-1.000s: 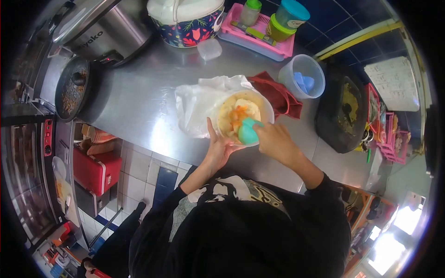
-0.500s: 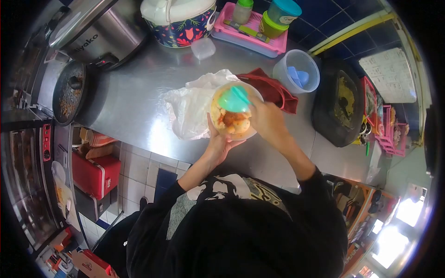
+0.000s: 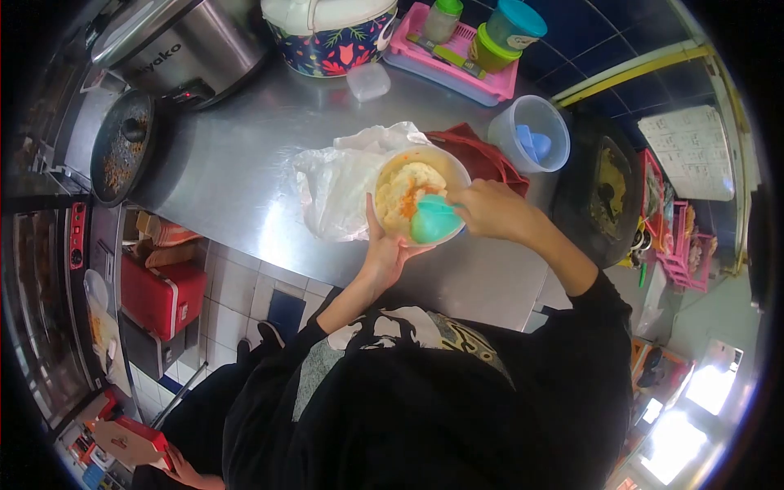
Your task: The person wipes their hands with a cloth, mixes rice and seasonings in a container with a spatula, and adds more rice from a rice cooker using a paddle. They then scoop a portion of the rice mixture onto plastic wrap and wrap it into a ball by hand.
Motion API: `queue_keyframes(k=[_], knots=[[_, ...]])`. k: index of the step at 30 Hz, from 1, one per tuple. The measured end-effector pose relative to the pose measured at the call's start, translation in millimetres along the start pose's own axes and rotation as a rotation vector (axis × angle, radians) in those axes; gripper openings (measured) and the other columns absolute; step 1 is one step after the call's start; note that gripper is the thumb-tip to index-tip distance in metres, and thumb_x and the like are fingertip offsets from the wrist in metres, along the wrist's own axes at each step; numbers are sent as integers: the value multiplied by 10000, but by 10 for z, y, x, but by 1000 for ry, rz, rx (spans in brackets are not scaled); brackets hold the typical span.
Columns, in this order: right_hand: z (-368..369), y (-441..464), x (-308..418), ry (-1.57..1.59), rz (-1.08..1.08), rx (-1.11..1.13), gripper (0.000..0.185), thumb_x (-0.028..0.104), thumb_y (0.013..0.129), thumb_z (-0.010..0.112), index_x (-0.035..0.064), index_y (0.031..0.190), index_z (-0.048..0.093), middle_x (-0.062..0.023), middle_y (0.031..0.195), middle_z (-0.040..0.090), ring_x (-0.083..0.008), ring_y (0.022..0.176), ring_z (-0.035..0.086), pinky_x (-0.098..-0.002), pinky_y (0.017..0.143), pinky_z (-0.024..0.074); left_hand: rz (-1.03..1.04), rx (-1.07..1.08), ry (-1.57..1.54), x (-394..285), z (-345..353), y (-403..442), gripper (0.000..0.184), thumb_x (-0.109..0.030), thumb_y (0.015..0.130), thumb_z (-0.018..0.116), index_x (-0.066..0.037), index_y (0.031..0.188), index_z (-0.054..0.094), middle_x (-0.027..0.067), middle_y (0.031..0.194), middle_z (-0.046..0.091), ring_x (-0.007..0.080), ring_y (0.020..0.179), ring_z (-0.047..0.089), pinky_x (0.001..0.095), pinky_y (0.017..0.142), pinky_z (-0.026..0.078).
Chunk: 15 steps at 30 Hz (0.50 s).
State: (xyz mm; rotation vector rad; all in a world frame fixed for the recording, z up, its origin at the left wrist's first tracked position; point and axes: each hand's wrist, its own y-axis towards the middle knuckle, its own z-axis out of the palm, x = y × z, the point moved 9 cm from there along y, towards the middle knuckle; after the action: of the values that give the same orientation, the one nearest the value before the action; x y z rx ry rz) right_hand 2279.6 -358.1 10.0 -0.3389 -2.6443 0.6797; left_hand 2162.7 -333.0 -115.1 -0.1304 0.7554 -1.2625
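A pale bowl (image 3: 451, 169) of light, mashed-looking food (image 3: 407, 184) with an orange-red patch is tilted above the steel counter. My left hand (image 3: 382, 255) grips its lower left side, the thumb up along the wall. In my right hand (image 3: 488, 211) is the handle of a turquoise scoop (image 3: 434, 220), whose rounded head rests in the food at the bowl's lower right. Crumpled white paper (image 3: 333, 189) lies left of the bowl, and a dark red cloth (image 3: 482, 155) lies behind it to the right.
A steel cooker (image 3: 175, 61), a lidded pan (image 3: 122, 147) and a patterned container (image 3: 331, 45) stand behind left. At the back right are a pink tray (image 3: 498, 80), a clear tub (image 3: 528, 133) and a black pan (image 3: 600, 200). A co-worker's hand (image 3: 186, 472) holds a red box at lower left.
The turquoise scoop has moved from the bowl's upper part down to its lower right, with my right hand. The co-worker's hand and red box have come further into view.
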Motion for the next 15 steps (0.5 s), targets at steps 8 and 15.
queue_keyframes(k=[8,15], knots=[[504,122,284,-68,43,-286,163,98,763,623,1,894,605,-183,736,650,-345,676,664,-435,601,535,-34,-3,10,87,-59,-16,962,88,851,388,-404,1420,-213,179,1487,174,391,1234,461,553,878,524],[-326,-342,236,141,181,-527,227,124,787,604,-9,971,615,-209,746,648,-355,703,671,-445,593,536,-14,75,46,33,-12,-28,1017,56,823,458,-351,1413,-264,186,1487,166,399,1240,455,525,911,516]])
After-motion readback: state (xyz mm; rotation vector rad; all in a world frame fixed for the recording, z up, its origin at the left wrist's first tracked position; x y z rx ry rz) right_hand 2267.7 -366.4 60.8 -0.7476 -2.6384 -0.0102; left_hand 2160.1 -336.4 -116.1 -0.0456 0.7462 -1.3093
